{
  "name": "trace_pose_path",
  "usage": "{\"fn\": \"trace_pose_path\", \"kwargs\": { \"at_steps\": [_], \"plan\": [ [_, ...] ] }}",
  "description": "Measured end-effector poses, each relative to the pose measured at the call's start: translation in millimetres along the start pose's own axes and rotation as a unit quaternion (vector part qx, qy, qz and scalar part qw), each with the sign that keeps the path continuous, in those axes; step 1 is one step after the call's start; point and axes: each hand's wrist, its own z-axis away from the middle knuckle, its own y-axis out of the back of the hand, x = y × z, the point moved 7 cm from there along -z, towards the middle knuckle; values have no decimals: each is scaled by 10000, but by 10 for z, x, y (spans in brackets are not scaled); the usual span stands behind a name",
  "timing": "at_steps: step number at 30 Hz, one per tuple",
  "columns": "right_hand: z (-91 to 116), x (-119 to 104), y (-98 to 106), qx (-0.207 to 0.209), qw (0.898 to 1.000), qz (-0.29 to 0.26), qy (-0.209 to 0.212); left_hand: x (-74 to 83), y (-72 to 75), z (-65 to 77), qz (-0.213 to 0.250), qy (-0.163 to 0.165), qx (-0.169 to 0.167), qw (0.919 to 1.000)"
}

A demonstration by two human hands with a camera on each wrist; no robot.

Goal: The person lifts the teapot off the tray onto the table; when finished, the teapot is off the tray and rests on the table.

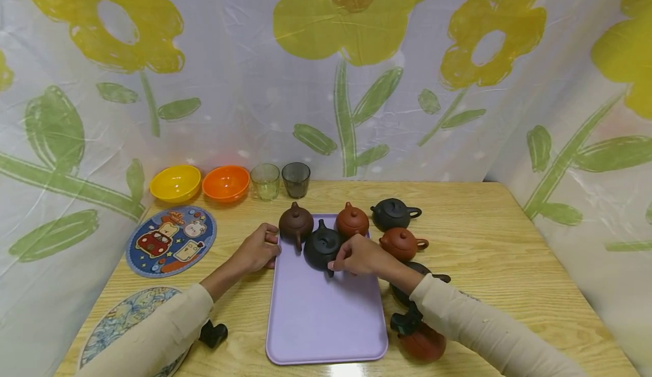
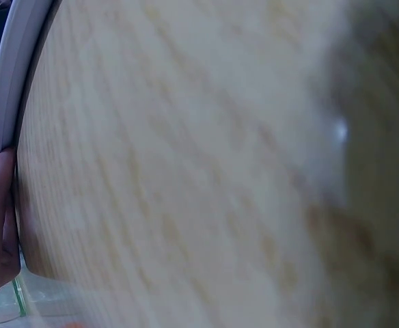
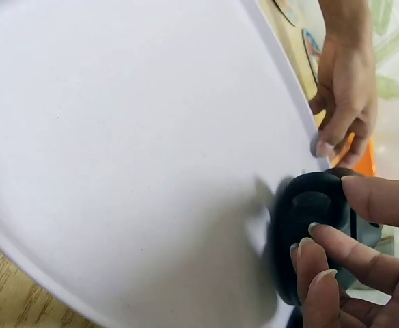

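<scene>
A lilac tray (image 1: pixel 326 320) lies on the wooden table. On its far part stand a dark brown teapot (image 1: pixel 296 223), a reddish-brown teapot (image 1: pixel 352 221) and, nearer me, a black teapot (image 1: pixel 322 248). My right hand (image 1: pixel 360 255) pinches the black teapot's handle, which points toward me. In the right wrist view, thumb and fingers come around the handle of the black teapot (image 3: pixel 292 249). My left hand (image 1: pixel 258 248) touches the tray's left rim beside the brown teapot, its fingers loosely bent. The left wrist view shows those fingers (image 2: pixel 1 205) against the rim.
Right of the tray stand a black teapot (image 1: pixel 392 214), a red teapot (image 1: pixel 401 244), another black one (image 1: pixel 402 295) and a red one (image 1: pixel 425 343), the last two partly behind my forearm. Left are two round mats (image 1: pixel 170 241), yellow (image 1: pixel 175 184) and orange bowls (image 1: pixel 226 184), and two glasses (image 1: pixel 296 181).
</scene>
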Motion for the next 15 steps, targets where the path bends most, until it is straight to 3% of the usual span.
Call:
{"fn": "trace_pose_path", "kwargs": {
  "at_steps": [15],
  "plan": [
    [46,14,-23,-44,9998,-199,-3,2,-6,-4,22,-28,-21,10000]
  ]
}}
